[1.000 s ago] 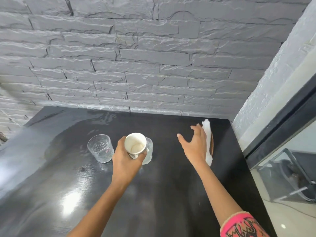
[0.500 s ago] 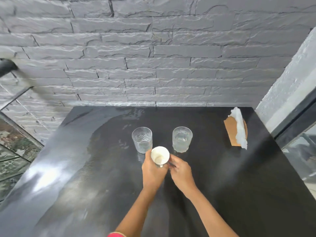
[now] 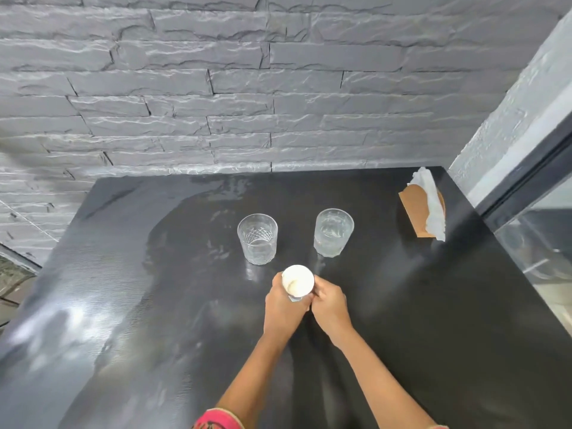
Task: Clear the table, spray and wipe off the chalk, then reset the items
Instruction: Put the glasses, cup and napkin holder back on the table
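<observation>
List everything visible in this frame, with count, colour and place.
table: 1, black, fills the lower frame
wall: 1, grey stone brick, behind the table
glasses: 2, clear, upright side by side mid-table
napkin holder: 1, brown, far right corner of the table
napkins: a stack, white, standing in the holder
white cup: 1, white, in front of the glasses, held in both hands
left hand: 1, grips the cup's side
right hand: 1, holds the cup's lower part
</observation>
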Demonstrator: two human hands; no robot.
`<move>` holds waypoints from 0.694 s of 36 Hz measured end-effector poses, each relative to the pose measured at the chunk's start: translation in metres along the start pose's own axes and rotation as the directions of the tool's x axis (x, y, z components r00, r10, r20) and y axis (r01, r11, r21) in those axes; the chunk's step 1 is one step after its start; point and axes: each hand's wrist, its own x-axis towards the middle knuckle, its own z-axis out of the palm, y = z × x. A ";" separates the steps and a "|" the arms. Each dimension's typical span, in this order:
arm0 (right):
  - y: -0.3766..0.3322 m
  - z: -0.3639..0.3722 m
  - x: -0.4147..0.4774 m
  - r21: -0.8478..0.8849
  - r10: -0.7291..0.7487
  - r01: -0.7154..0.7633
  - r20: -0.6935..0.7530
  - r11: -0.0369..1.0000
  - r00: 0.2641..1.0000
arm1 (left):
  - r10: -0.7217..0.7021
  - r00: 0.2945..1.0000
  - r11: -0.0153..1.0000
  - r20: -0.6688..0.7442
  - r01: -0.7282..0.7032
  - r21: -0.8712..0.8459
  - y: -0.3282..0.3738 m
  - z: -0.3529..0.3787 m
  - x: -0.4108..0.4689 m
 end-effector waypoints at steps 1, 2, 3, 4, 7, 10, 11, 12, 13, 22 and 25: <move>0.000 0.001 0.000 0.003 0.007 -0.007 -0.009 1.000 1.000 | -0.002 1.000 1.000 0.007 0.002 0.003 0.000 0.000 0.001; 0.001 0.002 0.000 0.004 0.011 -0.011 -0.015 1.000 1.000 | -0.003 1.000 1.000 0.014 0.003 0.004 -0.001 -0.001 0.001; 0.000 0.002 0.000 0.001 0.015 -0.015 -0.018 1.000 1.000 | -0.005 1.000 1.000 0.023 0.004 0.010 -0.001 -0.001 0.001; 0.001 0.003 -0.001 -0.001 0.017 -0.017 -0.021 1.000 1.000 | -0.002 0.999 1.000 0.032 0.001 0.020 -0.001 -0.001 0.001; 0.003 0.004 -0.001 -0.012 0.027 -0.027 -0.037 1.000 0.999 | 0.027 0.998 0.998 0.065 -0.031 0.056 -0.002 0.000 0.002; 0.006 0.004 -0.002 -0.030 0.037 -0.039 -0.049 0.999 0.998 | 0.043 0.994 0.995 0.096 -0.051 0.080 -0.003 0.001 0.002; 0.006 0.004 -0.003 -0.040 0.037 -0.039 -0.045 0.998 0.998 | 0.039 0.994 0.995 0.105 -0.049 0.091 -0.003 0.001 0.001; 0.007 0.004 -0.003 -0.040 0.029 -0.031 -0.041 0.999 0.999 | 0.035 0.993 0.994 0.116 -0.047 0.098 -0.004 0.000 0.001; 0.006 0.003 -0.003 -0.052 0.019 -0.021 -0.039 0.998 0.999 | 0.027 0.991 0.993 0.129 -0.042 0.113 -0.003 -0.001 0.000; 0.004 -0.010 -0.004 -0.144 0.043 -0.062 -0.130 0.988 0.991 | 0.133 0.986 0.939 0.100 -0.158 0.304 0.016 -0.016 -0.023; -0.007 -0.018 -0.019 -0.118 -0.011 -0.008 -0.160 0.993 0.987 | 0.197 0.978 0.916 0.068 -0.208 0.344 0.029 -0.025 -0.043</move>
